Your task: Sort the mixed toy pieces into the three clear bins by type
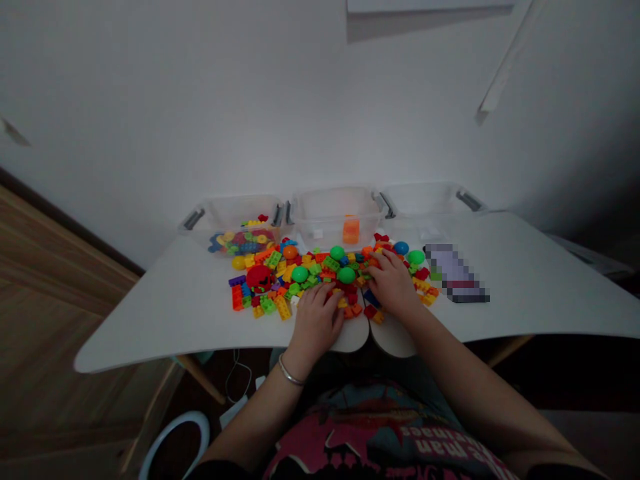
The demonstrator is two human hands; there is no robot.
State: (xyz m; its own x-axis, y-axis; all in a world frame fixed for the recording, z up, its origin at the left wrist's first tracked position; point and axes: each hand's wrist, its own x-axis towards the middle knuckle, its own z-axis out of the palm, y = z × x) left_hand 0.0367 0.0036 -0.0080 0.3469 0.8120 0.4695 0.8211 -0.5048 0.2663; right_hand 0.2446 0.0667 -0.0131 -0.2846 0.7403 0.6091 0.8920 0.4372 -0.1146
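A heap of small colourful building blocks [281,308] spreads over the white table [175,313]. My left hand [320,317], with a silver bangle at its wrist, rests at the heap's near edge, fingers apart over red and yellow blocks. To its right, my right hand [393,283] lies on the blocks with its fingers spread; the fingertips are partly lost among the pieces. Between and beyond the hands sit a green ball [346,275] and another green ball [337,253]. A round red piece [259,279] with dark marks lies further left.
Along the wall stand three clear bins: the left bin [215,210] holds several blocks, the middle bin [320,200] an orange block [351,231], the right bin [425,197] something pale. A pixelated flat object [457,273] lies right of the heap. A seam splits the table's front.
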